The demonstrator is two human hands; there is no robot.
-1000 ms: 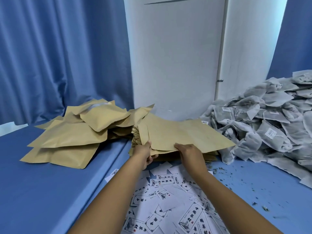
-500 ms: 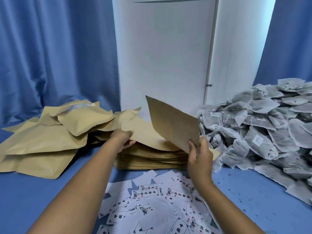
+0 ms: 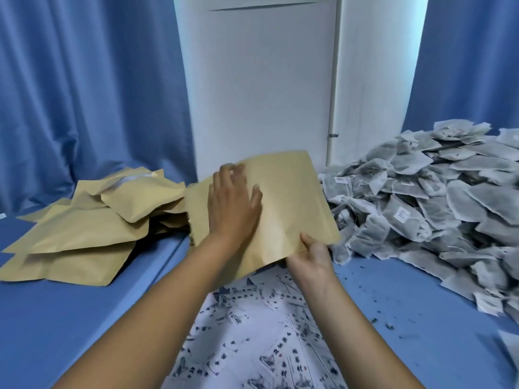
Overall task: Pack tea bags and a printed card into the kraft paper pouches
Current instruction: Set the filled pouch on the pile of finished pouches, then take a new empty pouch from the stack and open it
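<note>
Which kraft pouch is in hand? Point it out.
The flat kraft pouch at centre: right hand pinches its corner, left hand lies flat on it. The filled pouches lie untouched at left.

The pouch (image 3: 283, 203) is matt brown kraft paper, smooth with soft creases. The tea bags (image 3: 438, 209) are grey, fibrous, semi-sheer mesh. The cards (image 3: 252, 332) are white printed paper. The worktop (image 3: 70, 318) has a smooth matt blue cover; the curtains (image 3: 84, 94) are blue cloth.

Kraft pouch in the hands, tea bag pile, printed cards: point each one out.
kraft pouch (image 3: 292, 197), head view, bare front face right of the left hand.
tea bag pile (image 3: 438, 209), head view, a bag near the heap's middle.
printed cards (image 3: 269, 332), head view, cards lying between the forearms.
</note>
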